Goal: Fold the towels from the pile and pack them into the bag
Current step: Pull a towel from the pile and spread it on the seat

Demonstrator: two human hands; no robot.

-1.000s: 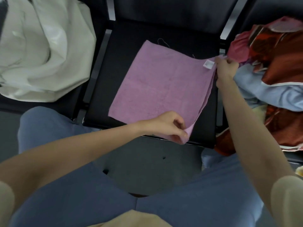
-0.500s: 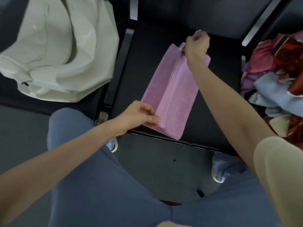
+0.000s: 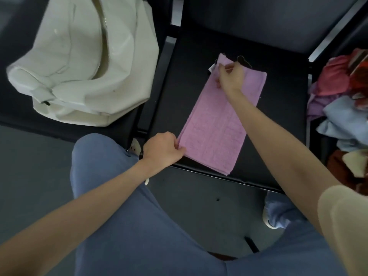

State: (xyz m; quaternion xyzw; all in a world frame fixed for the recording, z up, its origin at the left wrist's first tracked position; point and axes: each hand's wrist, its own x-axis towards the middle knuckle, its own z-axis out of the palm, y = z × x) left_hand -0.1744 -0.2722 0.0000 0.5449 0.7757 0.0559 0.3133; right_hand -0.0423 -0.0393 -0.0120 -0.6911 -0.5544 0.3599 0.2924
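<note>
Pink towel [image 3: 217, 124], folded into a strip on the black seat [image 3: 278, 108]: soft, light, limp. Left hand [image 3: 162, 151] pinches its near corner, right hand [image 3: 231, 78] its far corner; corners give best hold.

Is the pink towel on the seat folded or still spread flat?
Folded. The pink towel lies as a narrow strip with layered edges at its near end; the left hand pinches its near corner, the right hand its far end.
</note>
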